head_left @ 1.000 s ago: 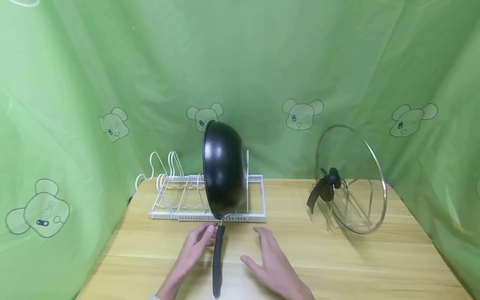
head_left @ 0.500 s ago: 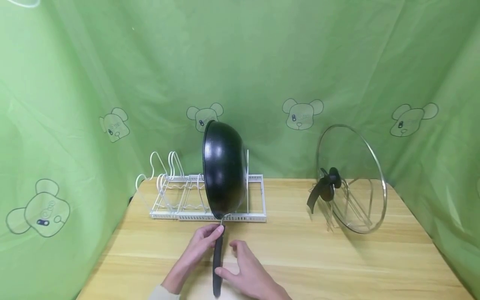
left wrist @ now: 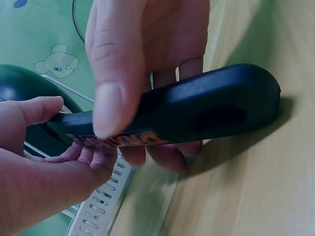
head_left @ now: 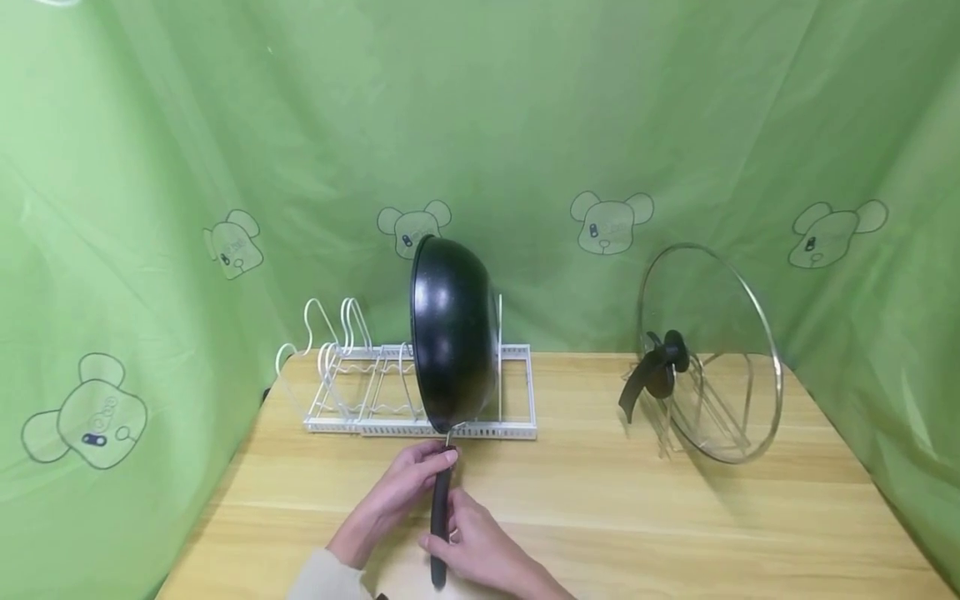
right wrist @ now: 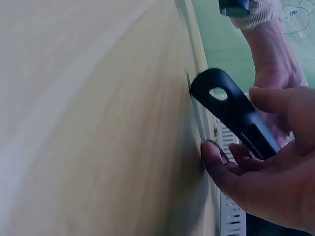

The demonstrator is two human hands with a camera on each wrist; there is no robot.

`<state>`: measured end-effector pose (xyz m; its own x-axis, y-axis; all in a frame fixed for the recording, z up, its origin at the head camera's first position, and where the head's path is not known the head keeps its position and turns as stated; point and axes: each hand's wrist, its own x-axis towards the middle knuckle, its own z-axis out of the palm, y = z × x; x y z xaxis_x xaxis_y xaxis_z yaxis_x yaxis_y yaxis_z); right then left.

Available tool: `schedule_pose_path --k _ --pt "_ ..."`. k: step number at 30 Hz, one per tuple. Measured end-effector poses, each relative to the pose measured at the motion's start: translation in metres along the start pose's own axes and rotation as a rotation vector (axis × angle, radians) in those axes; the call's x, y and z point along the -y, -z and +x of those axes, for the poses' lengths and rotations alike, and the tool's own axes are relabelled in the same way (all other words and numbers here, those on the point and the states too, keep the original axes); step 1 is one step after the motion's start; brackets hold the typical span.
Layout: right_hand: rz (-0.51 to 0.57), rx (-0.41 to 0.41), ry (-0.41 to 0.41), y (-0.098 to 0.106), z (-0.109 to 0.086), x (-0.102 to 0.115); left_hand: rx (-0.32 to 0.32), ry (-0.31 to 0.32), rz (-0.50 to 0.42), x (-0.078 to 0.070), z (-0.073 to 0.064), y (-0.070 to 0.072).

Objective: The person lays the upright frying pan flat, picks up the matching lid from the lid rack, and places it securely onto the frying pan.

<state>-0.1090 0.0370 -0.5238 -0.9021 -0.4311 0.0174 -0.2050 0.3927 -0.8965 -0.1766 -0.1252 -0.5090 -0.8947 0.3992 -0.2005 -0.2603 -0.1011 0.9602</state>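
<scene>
A black wok (head_left: 453,333) stands on edge in a white wire rack (head_left: 517,432), its open side facing left. Its long black handle (left wrist: 197,105) points toward me over the table. My left hand (head_left: 405,485) grips the handle close to the bowl, thumb on top and fingers below. Farther down the handle, my right hand (head_left: 480,542) holds it from the right, with the thumb across one side and the fingers behind. In the right wrist view, the handle's end with its hanging hole (right wrist: 219,94) sticks out past the right hand.
A glass lid (head_left: 772,367) with a black knob and handle (head_left: 660,367) stands upright at the right in a metal wire stand (head_left: 697,408). White hoops (head_left: 352,325) of the rack rise left of the wok. A green curtain (head_left: 525,125) surrounds the wooden table (head_left: 637,517).
My left hand has taken hold of the handle near the bowl. The right hand has moved left and gripped it farther down. The wok has stayed in the rack; the view has shifted slightly.
</scene>
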Motion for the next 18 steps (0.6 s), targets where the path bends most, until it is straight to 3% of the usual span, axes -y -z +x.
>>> schedule_pose_path --k 8,18 --pt "0.08 0.007 -0.037 -0.004 0.002 0.0 0.116 0.03 -0.155 0.002 0.01 -0.002" --pt "0.25 0.021 -0.099 -0.013 -0.001 0.002 0.139 0.089 -0.229 0.005 0.017 -0.007"
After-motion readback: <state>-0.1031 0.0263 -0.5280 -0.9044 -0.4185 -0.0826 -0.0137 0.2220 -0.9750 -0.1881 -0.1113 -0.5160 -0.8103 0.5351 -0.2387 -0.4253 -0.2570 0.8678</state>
